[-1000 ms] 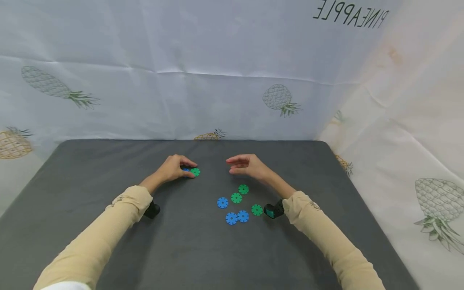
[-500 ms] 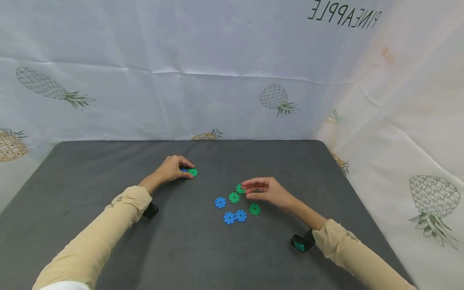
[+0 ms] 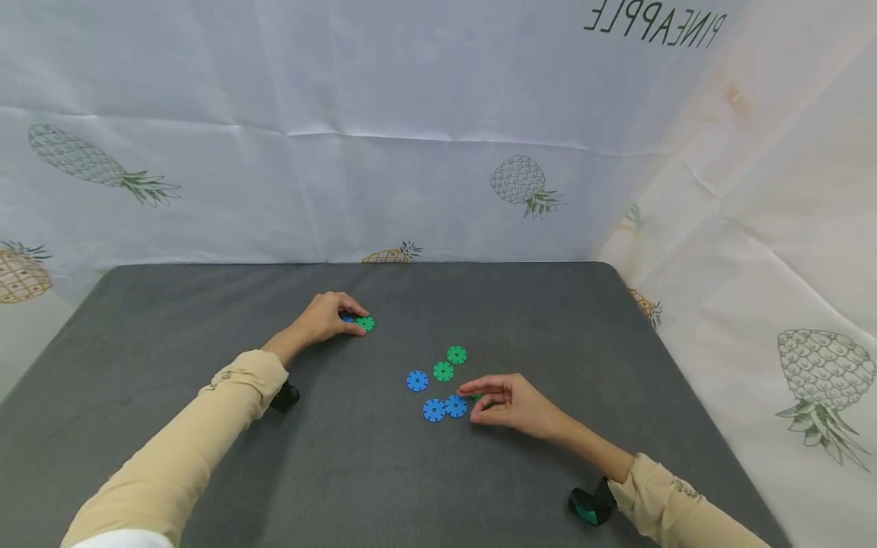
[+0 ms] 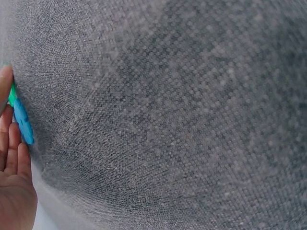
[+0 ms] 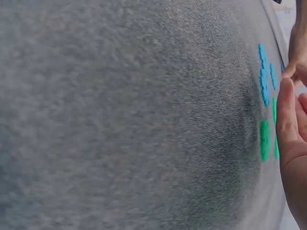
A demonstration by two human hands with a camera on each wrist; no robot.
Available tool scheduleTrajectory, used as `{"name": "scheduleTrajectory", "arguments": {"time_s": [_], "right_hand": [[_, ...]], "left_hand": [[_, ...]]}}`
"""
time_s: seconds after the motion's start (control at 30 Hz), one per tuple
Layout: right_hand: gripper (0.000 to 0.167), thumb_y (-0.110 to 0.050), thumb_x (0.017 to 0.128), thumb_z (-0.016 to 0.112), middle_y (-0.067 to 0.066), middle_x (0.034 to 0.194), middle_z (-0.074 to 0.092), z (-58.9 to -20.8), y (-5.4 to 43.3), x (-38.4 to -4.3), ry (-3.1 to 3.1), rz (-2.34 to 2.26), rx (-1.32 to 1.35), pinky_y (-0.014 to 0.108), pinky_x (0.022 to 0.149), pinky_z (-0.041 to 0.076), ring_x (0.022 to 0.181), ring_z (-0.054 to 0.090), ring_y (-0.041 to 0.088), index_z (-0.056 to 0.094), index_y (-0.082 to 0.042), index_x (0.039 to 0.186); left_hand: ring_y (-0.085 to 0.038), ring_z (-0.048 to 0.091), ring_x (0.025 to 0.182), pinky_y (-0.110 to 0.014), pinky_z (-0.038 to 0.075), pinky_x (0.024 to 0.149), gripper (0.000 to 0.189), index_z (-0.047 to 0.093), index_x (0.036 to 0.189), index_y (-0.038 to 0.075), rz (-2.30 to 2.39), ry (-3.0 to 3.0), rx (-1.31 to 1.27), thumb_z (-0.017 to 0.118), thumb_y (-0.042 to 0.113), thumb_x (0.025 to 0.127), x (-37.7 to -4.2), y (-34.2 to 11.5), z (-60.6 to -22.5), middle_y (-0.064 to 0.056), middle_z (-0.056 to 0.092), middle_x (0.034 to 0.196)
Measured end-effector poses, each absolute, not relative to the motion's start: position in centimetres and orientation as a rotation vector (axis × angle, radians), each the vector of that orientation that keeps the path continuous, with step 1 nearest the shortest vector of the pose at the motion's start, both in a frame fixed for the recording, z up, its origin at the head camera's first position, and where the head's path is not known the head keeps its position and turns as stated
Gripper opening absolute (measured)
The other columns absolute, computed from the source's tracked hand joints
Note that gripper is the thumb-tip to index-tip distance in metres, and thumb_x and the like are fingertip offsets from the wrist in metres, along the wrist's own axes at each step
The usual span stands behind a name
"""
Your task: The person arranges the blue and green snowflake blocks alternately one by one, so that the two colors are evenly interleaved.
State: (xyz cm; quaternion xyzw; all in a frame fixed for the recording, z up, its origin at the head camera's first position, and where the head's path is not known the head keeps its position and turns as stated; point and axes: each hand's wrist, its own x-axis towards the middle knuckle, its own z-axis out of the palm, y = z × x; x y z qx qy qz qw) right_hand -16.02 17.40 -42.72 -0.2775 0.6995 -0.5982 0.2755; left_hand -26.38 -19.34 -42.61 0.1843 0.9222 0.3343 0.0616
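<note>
At the back left of the table, my left hand (image 3: 325,318) pinches a green notched plastic disc (image 3: 367,323) between thumb and fingers. A blue notched disc (image 4: 22,120) adjoins the green one, partly hidden by the hand in the head view. My right hand (image 3: 518,406) hovers with relaxed fingers just right of two adjoining blue discs (image 3: 434,410), nothing between thumb and fingers. Beneath its fingers a green disc (image 5: 265,140) lies mostly covered in the head view. Another blue disc (image 3: 417,380) and two green discs (image 3: 443,371) lie farther back.
The dark grey cloth-covered table (image 3: 342,472) has a white curtain (image 3: 425,91) printed with pineapples behind it and to its right. Black wrist devices (image 3: 591,505) hang under both forearms, the right one low over the table.
My right hand has moved from the back of the table toward me and rightward, past the green discs to beside the blue pair. The left hand keeps its pinch, nearly still.
</note>
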Motion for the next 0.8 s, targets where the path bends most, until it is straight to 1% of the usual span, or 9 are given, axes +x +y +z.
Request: {"name": "scheduleTrajectory", "arguments": {"time_s": [0.1,0.17,0.3,0.4,0.53,0.6,0.63,0.73,0.8], "right_hand": [[0.045,-0.002,0.087,0.069,0.030,0.123,0.058,-42.70,17.15,-16.22,1.906,-1.560,-0.747,0.025,0.077,0.055,0.086,0.066,0.009,0.054,0.012,0.128],[0.045,-0.003,0.087,0.069,0.028,0.116,0.062,-42.74,16.95,-16.40,1.931,-1.518,-0.758,0.025,0.075,0.055,0.084,0.067,0.009,0.055,0.010,0.127],[0.043,-0.004,0.088,0.068,0.026,0.097,0.068,-42.89,16.72,-16.74,1.954,-1.447,-0.780,0.022,0.070,0.054,0.080,0.066,0.009,0.056,0.009,0.127],[0.040,-0.003,0.088,0.068,0.025,0.100,0.068,-42.98,16.75,-16.89,1.941,-1.427,-0.806,0.022,0.070,0.054,0.080,0.067,0.008,0.057,0.011,0.124],[0.040,-0.003,0.087,0.069,0.023,0.098,0.069,-42.94,16.77,-16.91,1.933,-1.412,-0.828,0.022,0.068,0.055,0.079,0.067,0.009,0.058,0.012,0.122],[0.040,-0.003,0.087,0.069,0.022,0.089,0.070,-42.94,16.76,-16.91,1.937,-1.404,-0.832,0.021,0.066,0.054,0.076,0.067,0.009,0.057,0.011,0.122],[0.040,-0.004,0.086,0.070,0.022,0.088,0.070,-42.90,16.75,-16.86,1.937,-1.398,-0.826,0.020,0.065,0.053,0.074,0.066,0.008,0.058,0.010,0.122],[0.040,-0.003,0.085,0.071,0.023,0.099,0.068,-42.95,16.88,-16.65,1.908,-1.395,-0.845,0.021,0.065,0.054,0.073,0.065,0.007,0.059,0.011,0.120],[0.040,-0.003,0.083,0.074,0.021,0.099,0.068,-42.90,17.01,-16.36,1.913,-1.377,-0.851,0.022,0.064,0.054,0.071,0.064,0.006,0.061,0.009,0.118]], "left_hand": [[-0.035,0.058,0.108,-0.048,0.047,0.093,0.029,0.074,0.107,0.003,1.017,2.789,0.561,0.079,0.014,0.080,-26.45,-19.38,-42.67,-0.017,0.065,0.114],[-0.035,0.057,0.108,-0.048,0.047,0.093,0.029,0.074,0.107,0.003,1.019,2.789,0.566,0.079,0.014,0.080,-26.47,-19.38,-42.69,-0.017,0.065,0.114],[-0.035,0.057,0.108,-0.048,0.048,0.092,0.029,0.074,0.106,0.002,1.017,2.790,0.581,0.079,0.014,0.080,-26.46,-19.33,-42.71,-0.017,0.065,0.113],[-0.035,0.057,0.108,-0.048,0.047,0.092,0.029,0.074,0.106,0.002,1.018,2.788,0.582,0.079,0.014,0.080,-26.42,-19.27,-42.64,-0.017,0.065,0.113],[-0.035,0.057,0.108,-0.048,0.047,0.093,0.029,0.074,0.106,0.003,1.019,2.788,0.570,0.079,0.014,0.080,-26.36,-19.25,-42.56,-0.017,0.065,0.113],[-0.035,0.057,0.108,-0.048,0.047,0.093,0.029,0.074,0.107,0.003,1.015,2.791,0.568,0.079,0.014,0.080,-26.31,-19.32,-42.53,-0.017,0.064,0.113],[-0.035,0.057,0.108,-0.048,0.047,0.093,0.029,0.074,0.107,0.003,1.013,2.792,0.567,0.079,0.014,0.080,-26.31,-19.36,-42.54,-0.017,0.064,0.113],[-0.035,0.057,0.108,-0.048,0.048,0.092,0.029,0.074,0.106,0.002,1.014,2.790,0.577,0.079,0.014,0.080,-26.30,-19.44,-42.57,-0.017,0.065,0.113],[-0.035,0.057,0.107,-0.048,0.048,0.092,0.029,0.074,0.106,0.003,1.017,2.788,0.577,0.079,0.014,0.080,-26.36,-19.47,-42.61,-0.017,0.065,0.113]]}}
